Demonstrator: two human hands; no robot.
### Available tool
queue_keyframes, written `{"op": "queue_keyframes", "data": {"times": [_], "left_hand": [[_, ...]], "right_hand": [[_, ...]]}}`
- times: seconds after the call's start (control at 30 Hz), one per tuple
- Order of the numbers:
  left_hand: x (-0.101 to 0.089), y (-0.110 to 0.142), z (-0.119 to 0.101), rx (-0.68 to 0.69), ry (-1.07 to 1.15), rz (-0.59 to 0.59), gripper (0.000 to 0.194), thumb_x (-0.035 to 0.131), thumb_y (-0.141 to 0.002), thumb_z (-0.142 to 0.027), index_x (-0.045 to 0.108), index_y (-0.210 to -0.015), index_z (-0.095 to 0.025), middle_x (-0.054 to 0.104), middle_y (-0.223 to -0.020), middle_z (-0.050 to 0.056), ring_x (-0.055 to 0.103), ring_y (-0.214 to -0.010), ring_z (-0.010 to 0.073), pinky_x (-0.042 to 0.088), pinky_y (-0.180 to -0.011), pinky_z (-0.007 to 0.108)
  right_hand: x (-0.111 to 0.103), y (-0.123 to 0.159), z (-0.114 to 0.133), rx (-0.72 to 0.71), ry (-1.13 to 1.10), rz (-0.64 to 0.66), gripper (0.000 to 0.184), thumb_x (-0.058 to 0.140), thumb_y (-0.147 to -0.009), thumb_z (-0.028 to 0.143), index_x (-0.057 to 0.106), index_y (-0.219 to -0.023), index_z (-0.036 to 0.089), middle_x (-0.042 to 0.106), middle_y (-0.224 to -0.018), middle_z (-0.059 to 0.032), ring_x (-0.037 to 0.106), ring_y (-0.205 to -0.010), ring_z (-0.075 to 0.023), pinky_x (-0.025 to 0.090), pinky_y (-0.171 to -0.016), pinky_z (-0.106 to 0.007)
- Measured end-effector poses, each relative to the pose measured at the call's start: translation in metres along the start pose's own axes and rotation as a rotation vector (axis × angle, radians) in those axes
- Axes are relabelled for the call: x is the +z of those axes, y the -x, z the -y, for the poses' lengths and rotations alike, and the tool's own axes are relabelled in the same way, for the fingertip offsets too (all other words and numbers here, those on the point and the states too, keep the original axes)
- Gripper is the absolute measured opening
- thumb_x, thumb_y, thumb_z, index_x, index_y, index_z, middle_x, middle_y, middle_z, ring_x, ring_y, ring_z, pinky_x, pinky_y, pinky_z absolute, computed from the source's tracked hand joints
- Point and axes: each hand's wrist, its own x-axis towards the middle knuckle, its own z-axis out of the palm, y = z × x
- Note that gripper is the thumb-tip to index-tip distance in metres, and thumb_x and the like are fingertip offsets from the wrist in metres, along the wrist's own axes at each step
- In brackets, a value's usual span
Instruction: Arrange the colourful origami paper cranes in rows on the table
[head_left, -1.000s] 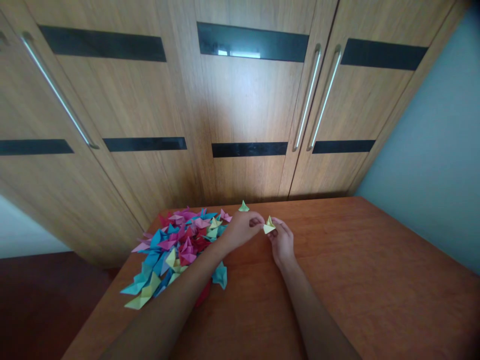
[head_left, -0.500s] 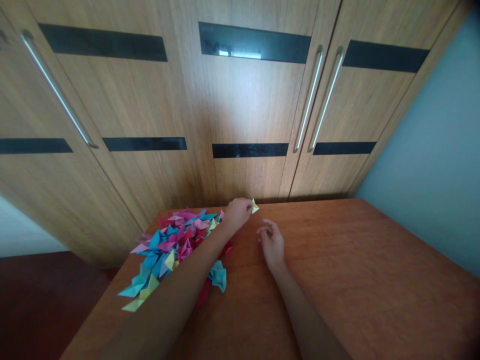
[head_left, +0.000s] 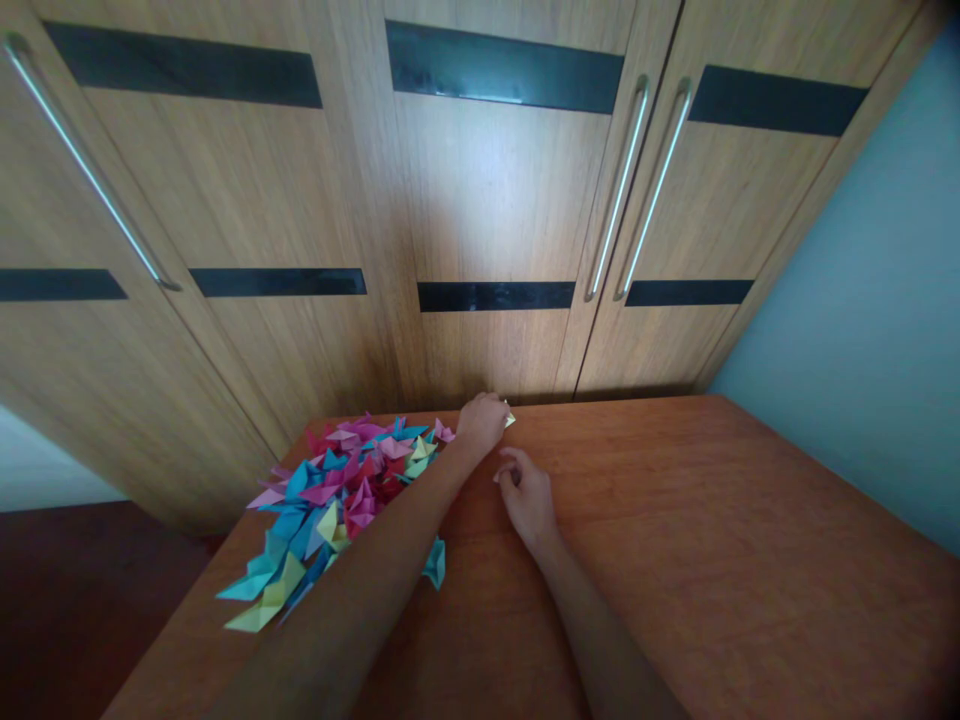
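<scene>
From my remote view, my left hand (head_left: 482, 422) partly covers a yellow folded paper (head_left: 511, 419) near the worktop's (head_left: 675, 520) back edge; I can't tell whether its grip is closed on it. My right hand's (head_left: 529, 500) grip curls loosely open, nearby. Colourful folded papers (head_left: 361, 508) lie heaped to the left.

Probably home room: wood-fronted wardrobe (head_left: 480, 190) with long metal handles (head_left: 619, 190), pale-blue wall (head_left: 862, 320).

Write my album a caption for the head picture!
Left hand at a yellow folded-paper shape, beside a colourful folded-paper heap on a reddish wooden table.
</scene>
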Motion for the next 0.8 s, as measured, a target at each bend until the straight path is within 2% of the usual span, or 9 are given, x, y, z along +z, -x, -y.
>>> {"op": "queue_keyframes", "data": {"times": [0.53, 0.67, 0.8], "left_hand": [[-0.004, 0.006, -0.005, -0.026, 0.007, -0.006, 0.015, 0.055, -0.082, -0.018, 0.069, -0.088, -0.02, 0.06, -0.095, 0.007, 0.053, -0.096, 0.0193, 0.045, -0.08, 0.026], [-0.02, 0.01, 0.007, -0.061, 0.009, -0.051, 0.019, 0.054, -0.083, -0.027, 0.066, -0.098, -0.023, 0.059, -0.101, 0.006, 0.052, -0.099, 0.0199, 0.044, -0.081, 0.026], [-0.047, 0.023, 0.036, -0.104, -0.015, -0.072, 0.021, 0.052, -0.083, -0.026, 0.065, -0.099, -0.024, 0.059, -0.101, 0.006, 0.054, -0.097, 0.0198, 0.043, -0.081, 0.027]], "right_hand": [[-0.001, 0.0, 0.003, 0.005, -0.005, 0.002, 0.029, 0.043, -0.076, 0.017, 0.06, -0.1, 0.021, 0.066, -0.069, 0.0019, 0.062, -0.067, -0.0155, 0.045, -0.067, -0.025], [-0.001, 0.0, 0.002, 0.016, -0.007, 0.008, 0.028, 0.044, -0.078, 0.018, 0.059, -0.101, 0.02, 0.066, -0.069, 0.0019, 0.062, -0.065, -0.0153, 0.044, -0.064, -0.025], [0.001, 0.003, 0.002, 0.006, -0.004, 0.023, 0.025, 0.044, -0.08, 0.021, 0.061, -0.099, 0.021, 0.067, -0.07, 0.0012, 0.063, -0.066, -0.0153, 0.045, -0.065, -0.024]]}}
